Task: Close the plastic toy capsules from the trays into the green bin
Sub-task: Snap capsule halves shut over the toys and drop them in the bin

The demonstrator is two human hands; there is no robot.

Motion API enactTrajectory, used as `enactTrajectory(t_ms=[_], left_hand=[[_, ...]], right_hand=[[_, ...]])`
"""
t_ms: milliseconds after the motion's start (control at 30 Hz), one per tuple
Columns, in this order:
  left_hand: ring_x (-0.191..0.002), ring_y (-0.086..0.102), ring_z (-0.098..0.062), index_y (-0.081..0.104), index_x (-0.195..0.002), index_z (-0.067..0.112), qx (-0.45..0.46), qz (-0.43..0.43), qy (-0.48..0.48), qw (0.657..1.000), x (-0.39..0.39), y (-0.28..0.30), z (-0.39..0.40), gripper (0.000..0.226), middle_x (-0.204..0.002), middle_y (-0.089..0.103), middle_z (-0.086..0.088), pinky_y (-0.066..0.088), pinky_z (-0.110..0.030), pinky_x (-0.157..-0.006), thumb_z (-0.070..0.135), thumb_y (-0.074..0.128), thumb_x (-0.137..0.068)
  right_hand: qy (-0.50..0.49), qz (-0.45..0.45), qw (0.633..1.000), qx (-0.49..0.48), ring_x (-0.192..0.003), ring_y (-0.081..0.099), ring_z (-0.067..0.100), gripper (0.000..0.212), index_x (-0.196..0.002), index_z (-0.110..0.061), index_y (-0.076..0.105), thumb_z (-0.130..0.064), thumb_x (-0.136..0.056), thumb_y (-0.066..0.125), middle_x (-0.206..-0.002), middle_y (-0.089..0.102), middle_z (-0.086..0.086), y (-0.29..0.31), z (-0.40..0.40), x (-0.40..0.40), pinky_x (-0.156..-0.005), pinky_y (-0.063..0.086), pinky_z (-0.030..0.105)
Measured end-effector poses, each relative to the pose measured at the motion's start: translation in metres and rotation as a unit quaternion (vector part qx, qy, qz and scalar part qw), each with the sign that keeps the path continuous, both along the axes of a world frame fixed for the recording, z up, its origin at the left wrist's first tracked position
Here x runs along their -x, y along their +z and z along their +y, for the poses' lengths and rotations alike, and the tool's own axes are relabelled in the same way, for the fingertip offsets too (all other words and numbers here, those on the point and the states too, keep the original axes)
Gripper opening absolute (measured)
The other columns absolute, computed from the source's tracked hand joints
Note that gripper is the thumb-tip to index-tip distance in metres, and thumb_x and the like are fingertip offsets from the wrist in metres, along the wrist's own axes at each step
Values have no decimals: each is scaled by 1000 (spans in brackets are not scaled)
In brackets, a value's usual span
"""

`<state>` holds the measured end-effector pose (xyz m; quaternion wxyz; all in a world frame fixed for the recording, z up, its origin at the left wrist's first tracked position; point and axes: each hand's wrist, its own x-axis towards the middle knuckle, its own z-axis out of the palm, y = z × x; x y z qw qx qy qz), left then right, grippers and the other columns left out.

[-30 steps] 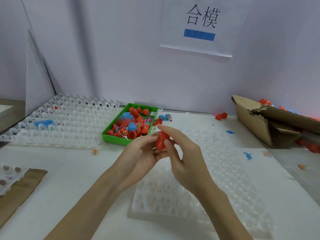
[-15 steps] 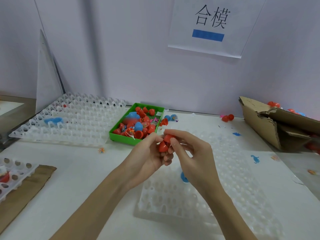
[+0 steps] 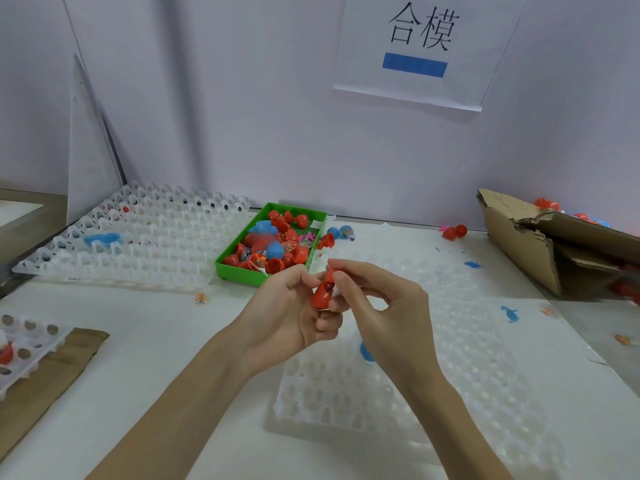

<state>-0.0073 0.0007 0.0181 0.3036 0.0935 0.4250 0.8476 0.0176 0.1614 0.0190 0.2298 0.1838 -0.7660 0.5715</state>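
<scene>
A white table ran under a pale wall, with a paper sign taped up high. Only the head view to go on. Out left lay a clear tray, nearly bare, a blue piece sitting on it. Dead centre at the back, the green bin was heaped with red and blue capsules. A torn carton slumped at the right, more capsules beyond it. A second tray stretched under the hands, a blue capsule peeking out beneath the right wrist.

And there was the action: the red capsule was up in the air, just short of the bin, caught between both hands. The left hand cupped and pinched the lower half with thumb and curled fingers. The right hand pinched in from the other side, thumb on top, forefinger against the seam. The halves gaped, something dark and a scrap of white showing inside, so it was not yet snapped.

By the look of it, a featherweight thing: thin, hard, glossy plastic, likely slick under the fingertips and apt to squirt away. Best held on the two domes, opposite each other, squeezing straight along its axis and keeping fingers and the white scrap off the rim.
</scene>
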Motion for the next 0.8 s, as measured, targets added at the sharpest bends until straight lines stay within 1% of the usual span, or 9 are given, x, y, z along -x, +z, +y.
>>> enactTrajectory(t_ms=[67, 200, 267, 367, 467, 600, 667, 733, 800], left_hand=[[-58, 24, -16, 49, -103, 11, 13, 2, -14, 1000, 1, 0, -1, 21, -71, 35, -3, 16, -31, -58, 21, 33, -93], [-53, 16, -14, 42, -116, 13, 29, 27, -47, 998, -1, 1, 0, 27, -67, 24, 0, 14, -28, -50, 26, 31, -96], [-50, 16, -13, 49, -104, 13, 3, 14, -57, 998, -2, 1, 1, 23, -63, 25, 2, 15, -26, -47, 24, 31, -95], [-49, 18, -12, 57, -83, 12, -55, -29, -58, 996, -2, -1, 1, 29, -58, 28, 2, 16, -26, -46, 22, 31, -92], [-49, 19, -12, 62, -77, 9, -89, -74, -57, 992, -2, -2, 0, 36, -56, 33, 2, 17, -25, -46, 22, 32, -90], [-50, 18, -12, 61, -76, 8, -107, -106, -44, 988, -2, -1, 0, 33, -56, 30, 2, 18, -24, -45, 21, 35, -90], [-49, 19, -12, 63, -76, 8, -86, -92, -24, 992, -2, -1, 1, 36, -56, 31, 2, 18, -25, -45, 21, 34, -91], [-48, 22, -14, 58, -78, 10, -37, -52, -2, 998, -3, 1, 3, 32, -59, 33, -1, 17, -28, -48, 23, 33, -93], [-49, 26, -17, 52, -86, 10, 7, -13, 10, 1000, -5, 2, 4, 27, -63, 36, -5, 17, -31, -52, 26, 31, -95]], right_hand=[[-16, 8, 1000, -5, -95, 74, 4, 16, -107, -31, 79, -24, -94, 72, -93, 77, -22, 0, -1, -1, -86, 54, 14], [-49, 17, 998, -18, -96, 72, 1, 13, -102, -39, 77, -35, -92, 70, -93, 74, -29, 1, -2, 0, -87, 54, 14], [-47, 10, 999, -22, -98, 72, 5, 13, -101, -39, 77, -34, -95, 66, -94, 75, -27, 2, -1, 0, -89, 55, 20], [-19, -4, 999, -31, -102, 71, 13, 19, -104, -28, 80, -21, -101, 62, -98, 77, -19, 1, 0, 1, -91, 57, 31], [0, -20, 999, -44, -106, 69, 16, 19, -108, -24, 80, -16, -100, 64, -101, 76, -16, -1, -1, 1, -92, 56, 36], [20, -34, 999, -33, -110, 67, 16, 19, -113, -29, 77, -24, -100, 64, -105, 76, -14, -1, -3, 0, -95, 55, 39], [27, -35, 998, -38, -111, 67, 15, 21, -115, -33, 76, -26, -97, 67, -106, 75, -15, 0, -4, -1, -97, 54, 38], [29, -39, 998, -27, -109, 68, 17, 20, -112, -33, 77, -23, -98, 69, -105, 76, -15, 0, -4, 0, -97, 54, 40], [22, -41, 999, -13, -106, 70, 15, 17, -109, -31, 78, -23, -98, 68, -102, 77, -16, 0, -2, 1, -95, 56, 40]])
